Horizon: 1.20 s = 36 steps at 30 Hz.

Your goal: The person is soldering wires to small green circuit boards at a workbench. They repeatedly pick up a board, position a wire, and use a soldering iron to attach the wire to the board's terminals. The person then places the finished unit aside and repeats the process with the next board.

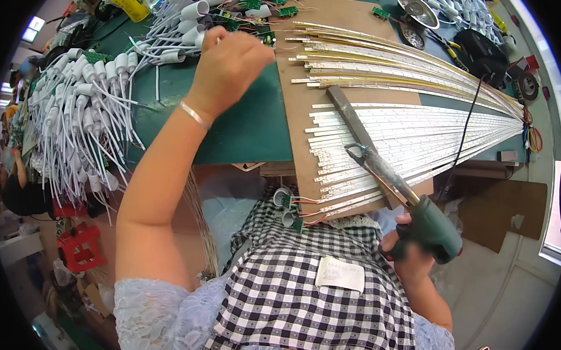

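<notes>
My left hand [230,66] is reaching over the table's far side, beside the white cylindrical housings [194,10] and small green circuit boards [287,11]. Its fingers are curled together; what they pinch, if anything, is mostly hidden. My right hand [411,259] grips a dark green soldering gun [438,230], its metal barrel pointing up and left over a fan of silvery LED strips [414,127]. A flat dark bar [352,119] lies across these strips. At their near end, two circuit boards in white housings [282,199] hang on red wires.
More strips, yellowish-edged [360,59], lie farther back on a brown board [290,106] over the green tabletop [232,132]. White wired housings [89,104] are heaped at left. A metal dish [418,9], a black device [480,55] and its dark cable stand at right.
</notes>
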Motion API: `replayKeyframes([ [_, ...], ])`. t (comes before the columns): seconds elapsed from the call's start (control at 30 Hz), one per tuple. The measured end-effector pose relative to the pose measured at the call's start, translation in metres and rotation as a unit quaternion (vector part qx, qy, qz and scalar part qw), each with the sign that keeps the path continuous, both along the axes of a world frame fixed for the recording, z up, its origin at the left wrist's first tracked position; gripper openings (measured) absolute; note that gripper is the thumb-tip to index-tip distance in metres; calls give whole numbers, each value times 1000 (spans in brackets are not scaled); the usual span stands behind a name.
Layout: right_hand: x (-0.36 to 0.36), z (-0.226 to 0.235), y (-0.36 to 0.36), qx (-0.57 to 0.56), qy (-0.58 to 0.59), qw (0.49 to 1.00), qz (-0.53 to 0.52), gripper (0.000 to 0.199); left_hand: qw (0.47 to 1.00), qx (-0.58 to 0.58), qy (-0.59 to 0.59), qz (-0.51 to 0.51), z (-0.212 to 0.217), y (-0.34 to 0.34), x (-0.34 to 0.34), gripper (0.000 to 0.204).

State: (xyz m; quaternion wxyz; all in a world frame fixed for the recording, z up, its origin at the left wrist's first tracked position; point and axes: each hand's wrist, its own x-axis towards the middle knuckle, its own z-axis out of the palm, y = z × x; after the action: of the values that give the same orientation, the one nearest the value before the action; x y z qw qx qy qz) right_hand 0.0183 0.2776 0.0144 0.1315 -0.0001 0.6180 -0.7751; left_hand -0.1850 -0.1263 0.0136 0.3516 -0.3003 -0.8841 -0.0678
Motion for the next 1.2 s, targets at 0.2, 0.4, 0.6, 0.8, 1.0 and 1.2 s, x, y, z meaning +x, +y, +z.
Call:
replayKeyframes([
  [0.2,-25,-5,8,-39,-7,998,40,51,982,111,-147,-29,-5,59,113,16],
  [0.4,-34,-13,23,7,-53,996,77,55,956,150,-239,79,-4,105,157,13],
  [0.6,-17,-22,31,5,-74,996,55,49,913,198,-349,81,-4,119,167,10],
  [0.8,-19,-20,47,68,-50,985,148,53,889,216,-384,127,-5,125,169,9],
  [1.0,-34,-11,43,262,199,918,221,26,883,217,-391,146,-9,133,167,10],
  [1.2,-35,-10,41,263,214,908,246,20,880,228,-388,152,-14,134,166,11],
])
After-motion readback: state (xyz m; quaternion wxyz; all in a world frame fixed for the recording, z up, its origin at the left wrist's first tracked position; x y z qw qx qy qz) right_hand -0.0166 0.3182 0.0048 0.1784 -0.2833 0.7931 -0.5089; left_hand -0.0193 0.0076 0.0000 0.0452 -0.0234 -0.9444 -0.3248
